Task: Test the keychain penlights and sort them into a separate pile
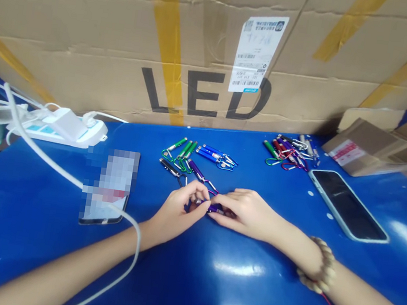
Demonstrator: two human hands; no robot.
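My left hand (183, 210) and my right hand (246, 211) meet over the table, both closed on one small purple keychain flashlight (215, 208). The left fingers pinch its silver end, while the right fingers hold the other end and partly cover it. Just beyond my hands lies another purple flashlight (196, 170) with a carabiner clip. To its left is a black flashlight (170, 167). Behind these lie several green flashlights (186, 149) and, to their right, several blue flashlights (210, 152), all with clips.
A mixed pile of flashlights (290, 152) lies at the back right, near an opened cardboard box (375, 141). Phones lie at right (349, 206) and left (109, 190). A white cable (130, 215) crosses my left forearm from the power strip (88, 135). A large carton (111, 23) stands behind.
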